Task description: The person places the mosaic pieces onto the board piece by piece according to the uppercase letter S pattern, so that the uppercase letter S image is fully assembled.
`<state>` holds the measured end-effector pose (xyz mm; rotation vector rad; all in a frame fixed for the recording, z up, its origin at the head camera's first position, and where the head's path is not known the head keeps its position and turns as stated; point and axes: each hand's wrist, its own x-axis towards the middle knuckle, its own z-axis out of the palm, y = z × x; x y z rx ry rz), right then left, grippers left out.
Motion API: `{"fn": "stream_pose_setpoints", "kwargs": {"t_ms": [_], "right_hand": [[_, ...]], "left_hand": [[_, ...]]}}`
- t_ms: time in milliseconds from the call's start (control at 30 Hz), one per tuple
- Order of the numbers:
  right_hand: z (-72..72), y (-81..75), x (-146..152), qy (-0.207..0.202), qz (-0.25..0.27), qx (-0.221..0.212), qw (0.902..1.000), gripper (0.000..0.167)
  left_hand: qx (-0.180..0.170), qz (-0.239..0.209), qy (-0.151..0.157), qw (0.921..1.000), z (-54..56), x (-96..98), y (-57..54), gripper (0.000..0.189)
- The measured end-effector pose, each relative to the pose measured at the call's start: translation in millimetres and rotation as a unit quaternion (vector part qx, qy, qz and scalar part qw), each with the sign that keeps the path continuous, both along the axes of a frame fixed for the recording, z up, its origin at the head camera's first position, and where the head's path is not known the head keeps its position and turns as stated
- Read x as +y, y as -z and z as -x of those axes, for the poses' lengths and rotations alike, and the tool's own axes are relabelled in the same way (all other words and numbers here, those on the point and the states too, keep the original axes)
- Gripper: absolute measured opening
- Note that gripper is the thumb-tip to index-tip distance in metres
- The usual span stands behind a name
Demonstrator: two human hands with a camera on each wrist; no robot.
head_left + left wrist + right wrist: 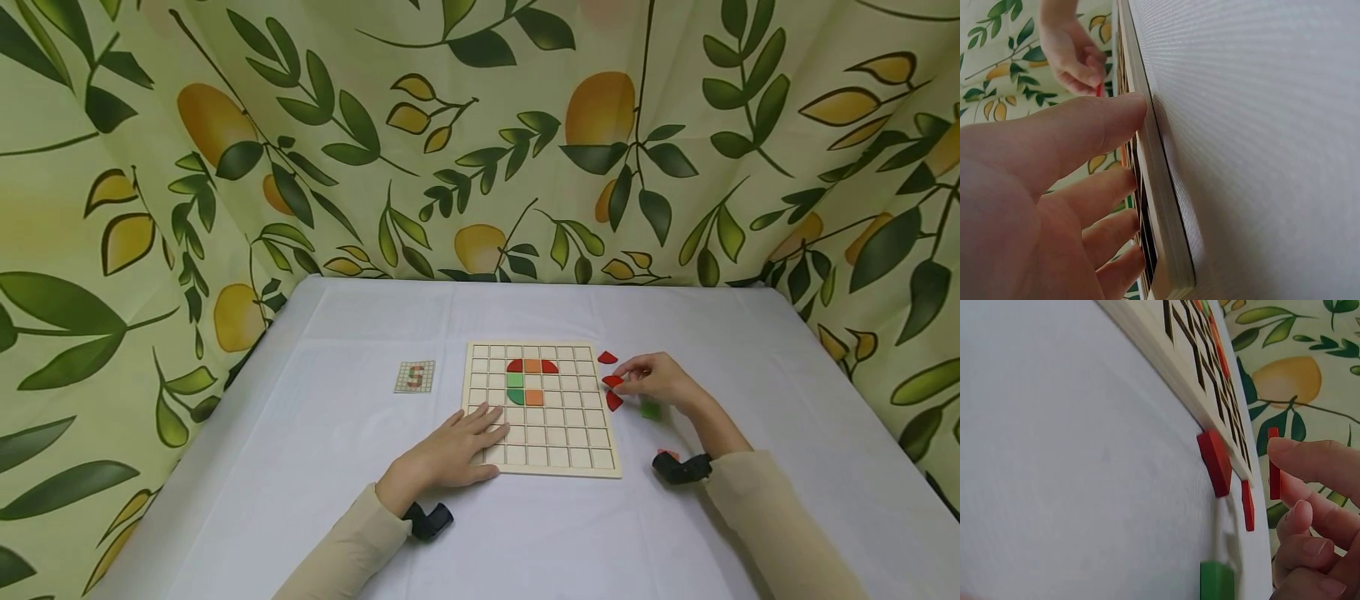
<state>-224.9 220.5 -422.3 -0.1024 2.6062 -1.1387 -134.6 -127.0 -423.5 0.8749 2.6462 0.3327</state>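
A wooden grid board (558, 458) lies on the white table, with red, orange and green pieces set in its upper cells. My left hand (461, 446) rests on the board's lower left corner, fingers spread and straight; in the left wrist view its thumb (1104, 122) touches the board's edge. Right of the board, my right hand (660, 379) pinches a red quarter-round piece (1274, 465) between thumb and finger, raised off the table. Two more red quarter-round pieces (607, 357) lie beside the board's right edge, one nearer to me and one farther.
A small pattern card (415, 377) with an S-like figure lies left of the board. Green pieces (650, 409) lie under the right hand, and a reddish piece (670, 453) is partly hidden by the right wrist camera (681, 467). A leaf-patterned curtain (480, 150) surrounds the table.
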Motion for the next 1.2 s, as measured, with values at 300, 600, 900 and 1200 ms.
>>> {"fn": "stream_pose_setpoints", "kwargs": {"t_ms": [300,600,900,1200], "right_hand": [[-7.5,-0.9,-13.0,0.004,0.02,0.003,0.9998,0.034],[-14.2,-0.1,-22.0,0.018,0.037,0.001,0.9991,0.034],[-18.1,5.1,-32.0,0.036,0.046,0.001,0.9983,0.036],[-22.5,6.8,-42.3,0.052,0.058,0.005,0.997,0.038]], "left_hand": [[-0.003,-0.001,-0.001,1.0,1.2,-0.2,0.9,0.062],[0.0,0.004,0.001,1.0,0.8,0.0,1.5,0.062],[0.004,0.001,0.003,1.0,1.1,-0.1,3.1,0.063],[0.004,0.002,0.0,1.0,1.5,0.0,3.7,0.063]]}}
